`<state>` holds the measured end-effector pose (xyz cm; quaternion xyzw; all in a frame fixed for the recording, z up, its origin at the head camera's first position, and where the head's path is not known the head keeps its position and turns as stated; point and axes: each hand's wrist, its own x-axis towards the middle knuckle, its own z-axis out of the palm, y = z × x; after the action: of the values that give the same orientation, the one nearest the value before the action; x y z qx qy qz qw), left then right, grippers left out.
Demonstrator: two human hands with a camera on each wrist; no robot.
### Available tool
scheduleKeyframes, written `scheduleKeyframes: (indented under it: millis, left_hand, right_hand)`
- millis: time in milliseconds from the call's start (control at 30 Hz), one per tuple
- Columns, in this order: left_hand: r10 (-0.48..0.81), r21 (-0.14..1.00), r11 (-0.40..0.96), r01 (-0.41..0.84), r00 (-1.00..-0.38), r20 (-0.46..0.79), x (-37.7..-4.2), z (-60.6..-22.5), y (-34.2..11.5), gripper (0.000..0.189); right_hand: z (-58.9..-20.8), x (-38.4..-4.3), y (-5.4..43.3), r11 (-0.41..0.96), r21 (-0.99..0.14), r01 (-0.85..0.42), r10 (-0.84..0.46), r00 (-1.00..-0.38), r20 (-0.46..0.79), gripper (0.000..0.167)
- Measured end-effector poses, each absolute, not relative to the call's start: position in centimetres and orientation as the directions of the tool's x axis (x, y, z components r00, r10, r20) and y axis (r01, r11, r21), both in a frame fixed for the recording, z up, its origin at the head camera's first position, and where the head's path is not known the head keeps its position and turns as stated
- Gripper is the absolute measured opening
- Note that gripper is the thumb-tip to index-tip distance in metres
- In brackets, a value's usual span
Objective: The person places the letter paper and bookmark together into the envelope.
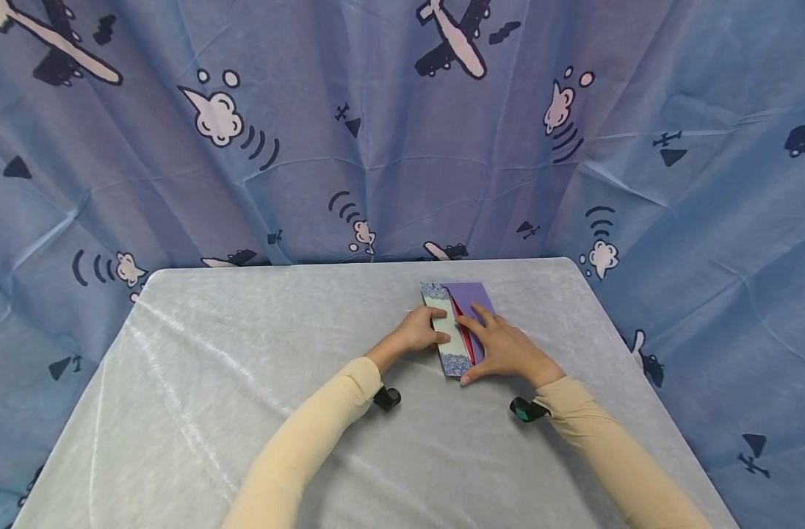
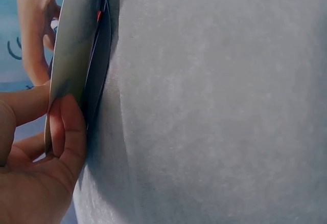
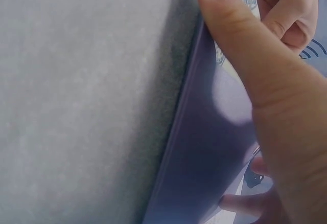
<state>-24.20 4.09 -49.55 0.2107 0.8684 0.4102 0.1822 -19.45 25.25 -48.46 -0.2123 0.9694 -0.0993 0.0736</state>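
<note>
A folded card [image 1: 454, 354] lies toward the far side of the table, right of centre. It has a purple panel [image 3: 204, 132] and a pale green panel with blue patterned ends, and red shows in the gap between them. My left hand [image 1: 417, 329] pinches the pale green panel [image 2: 76, 45] at its left edge, thumb on one face and fingers on the other. Spread across the purple side, my right hand [image 1: 504, 349] has its thumb [image 3: 245, 45] along the near edge and its fingers reaching toward the gap. The left wrist view shows the panel raised at a slant.
A pale velvety cloth covers the table [image 1: 244, 411]. Behind it hangs a blue curtain [image 1: 297, 132] printed with aeroplanes and clouds. Dark bands with small devices sit at the left wrist [image 1: 387, 398] and right wrist [image 1: 528, 409].
</note>
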Motion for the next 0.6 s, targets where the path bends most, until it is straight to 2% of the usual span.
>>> scheduleKeyframes:
  millis: [600]
  left_hand:
    - [0.485, 0.783, 0.596, 0.18, -0.857, -0.172, -24.01, -48.59, 4.48, 0.055]
  right_hand:
    - [-48.43, -19.37, 25.17, 0.888, -0.219, -0.404, -0.431, -0.898, -0.088, 0.123]
